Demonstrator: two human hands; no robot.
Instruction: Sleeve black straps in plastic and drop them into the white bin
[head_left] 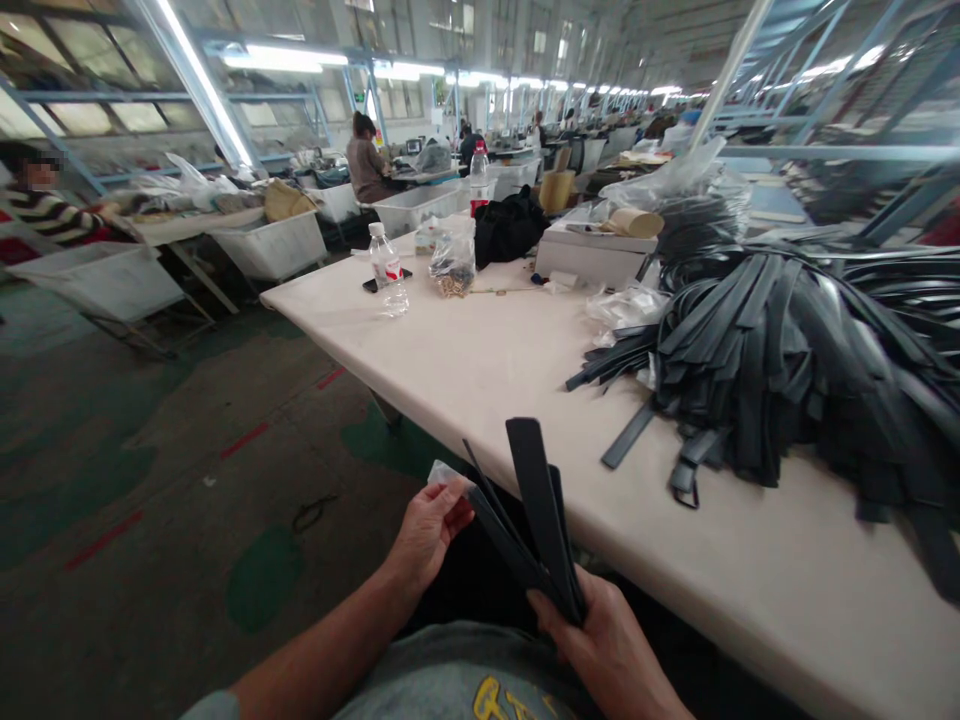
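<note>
In the head view my right hand (592,620) is wrapped round several flat black straps (534,480) near their lower ends, and their upper ends fan apart. My left hand (435,525) pinches the end of one strap (491,520) that leans out to the left of the others. A small whitish, see-through piece (442,472) sticks out past the left fingertips; whether it is fixed to the strap I cannot tell. Both hands are in front of my body, just off the edge of the pale table (517,375).
A big heap of black straps (772,360) covers the table's right side. Farther back are a plastic bottle (388,275), a bag of small parts (453,265), a black cloth bundle (510,228) and a white box (592,248). White bins (97,280) and seated people are beyond.
</note>
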